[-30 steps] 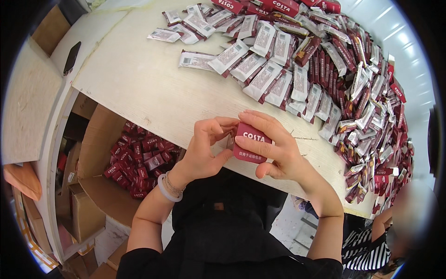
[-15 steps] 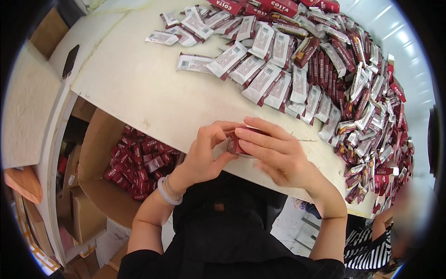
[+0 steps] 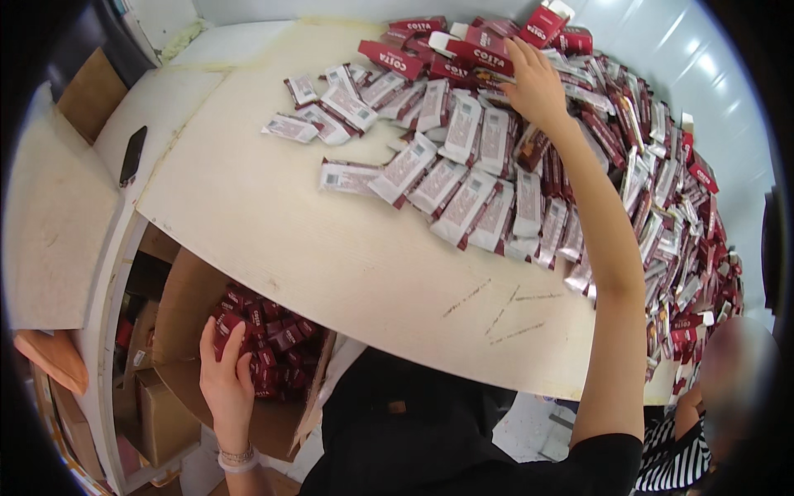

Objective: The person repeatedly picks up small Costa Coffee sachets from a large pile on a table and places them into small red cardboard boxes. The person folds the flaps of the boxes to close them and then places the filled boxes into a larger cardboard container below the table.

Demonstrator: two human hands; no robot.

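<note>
My left hand [image 3: 225, 384] is low over the brown carton [image 3: 186, 331], its thumb and fingers around a small dark-red box [image 3: 224, 332]. Beneath it, the carton holds many similar small red boxes [image 3: 285, 335]. My right arm stretches across the table to the far side. There my right hand [image 3: 536, 87] has its thumb and fingers about the end of a red open-flapped box [image 3: 480, 51]. A spread of silver-and-maroon wrapped snack bars [image 3: 465, 128] lies under and beside that arm.
More red boxes [image 3: 389, 59] lie at the table's far edge. Wrapped bars [image 3: 653, 198] heap up along the right. A black phone [image 3: 133, 155] rests on the left of the white table [image 3: 273, 207]. Someone in a striped sleeve [image 3: 678, 463] is at the lower right.
My hands have parted from the small red box they held together over the table. The left went down to the carton with a small box; the right reached out to the far boxes.
</note>
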